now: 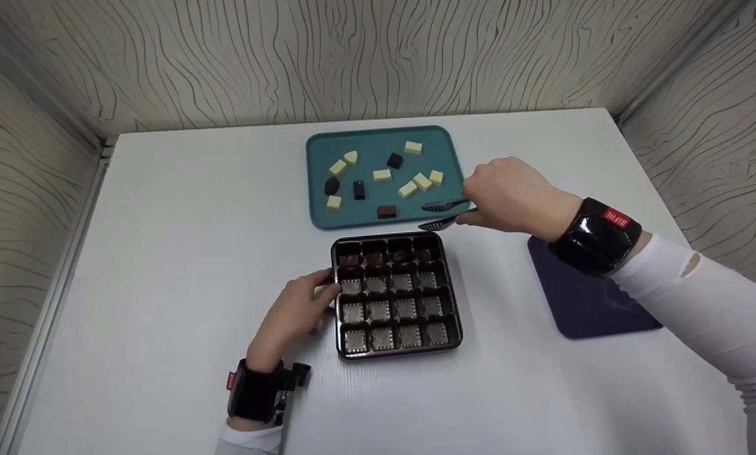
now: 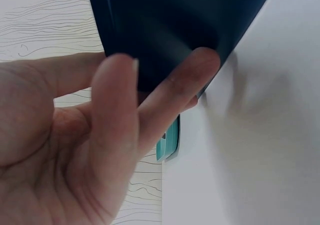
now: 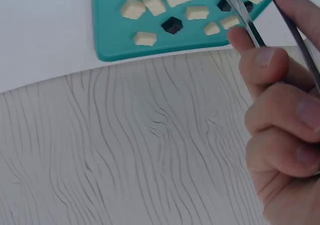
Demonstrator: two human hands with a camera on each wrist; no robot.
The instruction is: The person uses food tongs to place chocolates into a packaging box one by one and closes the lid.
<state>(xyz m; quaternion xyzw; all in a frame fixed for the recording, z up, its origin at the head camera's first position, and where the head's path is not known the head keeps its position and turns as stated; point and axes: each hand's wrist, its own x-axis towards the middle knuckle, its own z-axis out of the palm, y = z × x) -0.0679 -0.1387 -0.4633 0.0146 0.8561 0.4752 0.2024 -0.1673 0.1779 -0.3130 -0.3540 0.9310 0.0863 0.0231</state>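
Note:
My left hand [image 1: 299, 306] holds the left side of a black chocolate box [image 1: 397, 354] with a compartmented insert. In the left wrist view, its fingers lie against the dark outside of the box. Dark chocolates [image 1: 401, 255] sit in the far row of compartments; the nearer rows show bare patterned bottoms. My right hand [image 1: 511, 196] grips black tongs [image 1: 438, 224], their tips apart with nothing between them. Those tips hover near the front right corner of a teal tray [image 1: 353, 221]. On it lie several white chocolates [image 1: 382, 175] and a few dark ones [image 1: 359, 189].
A dark purple board [image 1: 580, 309] lies on the white table [image 1: 182, 265] at the right, partly under my right forearm. Wood-patterned panels [image 1: 353, 63] stand behind the table and along its sides. The teal tray is just beyond the box.

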